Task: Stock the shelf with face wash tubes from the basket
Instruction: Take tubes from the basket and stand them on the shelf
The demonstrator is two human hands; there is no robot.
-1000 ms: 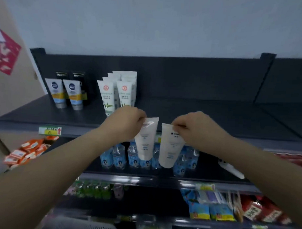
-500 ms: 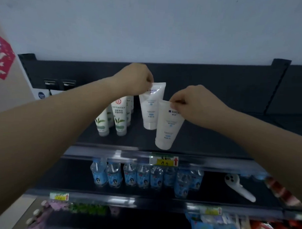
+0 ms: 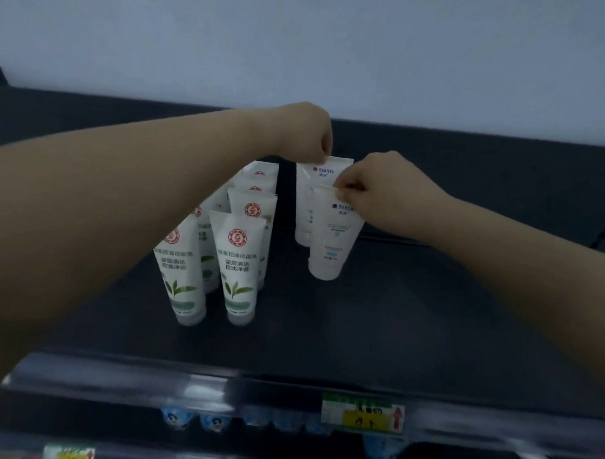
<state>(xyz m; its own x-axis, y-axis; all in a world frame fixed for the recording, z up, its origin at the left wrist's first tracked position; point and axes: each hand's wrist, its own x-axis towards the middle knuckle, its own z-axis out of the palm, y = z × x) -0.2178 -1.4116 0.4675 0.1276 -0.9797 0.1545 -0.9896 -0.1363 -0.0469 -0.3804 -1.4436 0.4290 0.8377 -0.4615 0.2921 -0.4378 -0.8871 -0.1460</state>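
Both hands have reached farther in over the top shelf (image 3: 394,318) than half a second ago. The two white face wash tubes, which then hung near its front edge, are now deep over the dark board. The view has also closed in, so the lower shelves have nearly dropped out of sight.

The left hand (image 3: 304,133) is curled, its fingertips pinching the flat crimped top of the rear tube (image 3: 307,195). The right hand (image 3: 374,183) pinches the top edge of the front tube (image 3: 331,244) in the same way. That makes two tubes, one per hand. Both hang cap-down, the front one overlapping the rear one's lower right. Whether either cap touches the board cannot be told.

Just left of them, apart by a narrow dark gap, stand the leaf-printed tubes (image 3: 240,261). They are cap-down in two files running back, and at least six show. The left forearm hides part of the left file.

One green and yellow price label (image 3: 363,411) is fixed to the shelf's front rail. Under the rail, the tops of small blue bottles (image 3: 215,422) stand in a row on the next shelf. They are too blurred to count surely. A pale wall (image 3: 301,40) rises behind the shelving.
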